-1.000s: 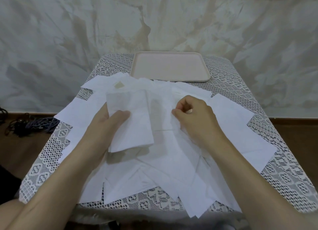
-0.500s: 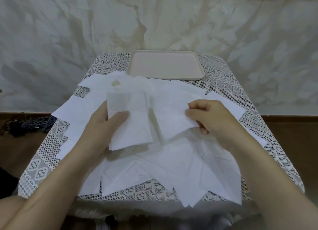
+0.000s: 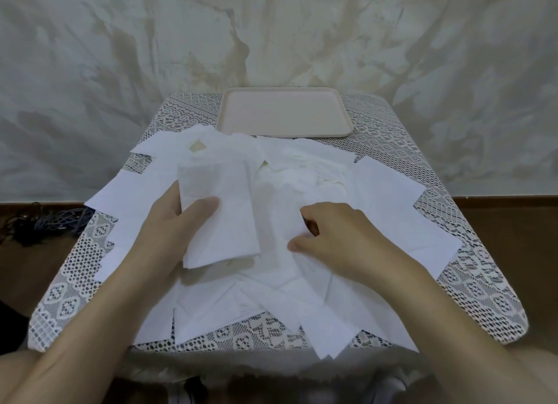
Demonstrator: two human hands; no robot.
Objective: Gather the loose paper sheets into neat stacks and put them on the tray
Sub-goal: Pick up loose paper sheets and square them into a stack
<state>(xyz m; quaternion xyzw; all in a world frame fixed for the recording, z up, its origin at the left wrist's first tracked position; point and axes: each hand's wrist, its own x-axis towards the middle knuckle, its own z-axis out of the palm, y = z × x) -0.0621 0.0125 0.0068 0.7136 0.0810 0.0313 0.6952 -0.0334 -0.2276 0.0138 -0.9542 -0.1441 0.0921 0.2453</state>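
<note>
Two grips [image 3: 172,228] [image 3: 341,237] (left stack [image 3: 225,219], right sheet [image 3: 279,219])

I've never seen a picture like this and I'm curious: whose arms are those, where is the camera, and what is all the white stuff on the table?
There is no machine here: those are a person's two bare hands. The camera is worn on the person's head and looks forward and down, so you see the arms as if they were your own. This is the only view.

The left hand holds a small stack of paper, with the thumb on top. The right hand has its fingers curled and pinches the edge of another sheet. Many more loose sheets lie scattered and overlapping on a table with a lace cloth.

At the far end sits a pale tray with no paper on it yet. The tidy stacks are meant to go there.
</note>
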